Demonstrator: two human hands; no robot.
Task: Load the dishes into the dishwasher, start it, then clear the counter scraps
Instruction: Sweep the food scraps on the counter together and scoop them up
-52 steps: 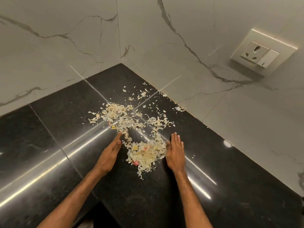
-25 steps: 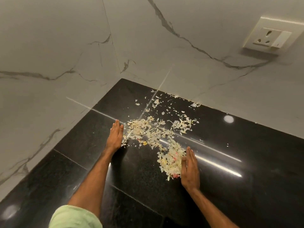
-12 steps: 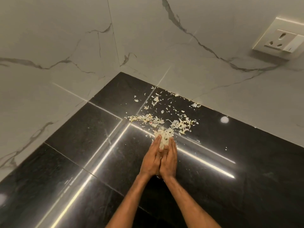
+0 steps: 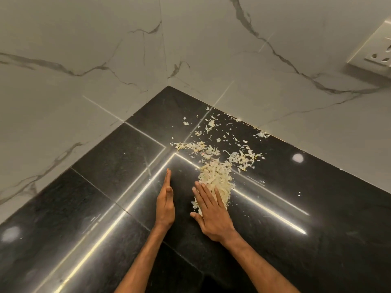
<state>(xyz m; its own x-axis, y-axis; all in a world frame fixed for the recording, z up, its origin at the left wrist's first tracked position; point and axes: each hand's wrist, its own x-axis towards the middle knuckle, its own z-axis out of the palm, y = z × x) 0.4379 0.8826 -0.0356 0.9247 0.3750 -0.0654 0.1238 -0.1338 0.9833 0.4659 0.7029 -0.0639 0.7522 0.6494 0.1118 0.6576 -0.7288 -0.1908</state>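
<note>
left hand (image 4: 166, 205): flat, on edge on counter (image 4: 105, 187);
right hand (image 4: 211, 214): flat, fingers on scraps (image 4: 215, 176)

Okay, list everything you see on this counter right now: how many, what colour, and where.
scrap pile: one, pale yellow-white, middle of the countertop
loose scraps: many, pale, scattered behind the pile toward the wall corner
countertop: one, glossy black, fills the lower frame
wall tiles: two walls, white with grey veins, meeting in a corner behind
wall socket: one, white, on the right wall, cut off by the frame's edge
left hand: one, standing on its edge, fingers straight, left of the pile and apart from it
right hand: one, flat, fingers straight, resting on the pile's near edge
</note>
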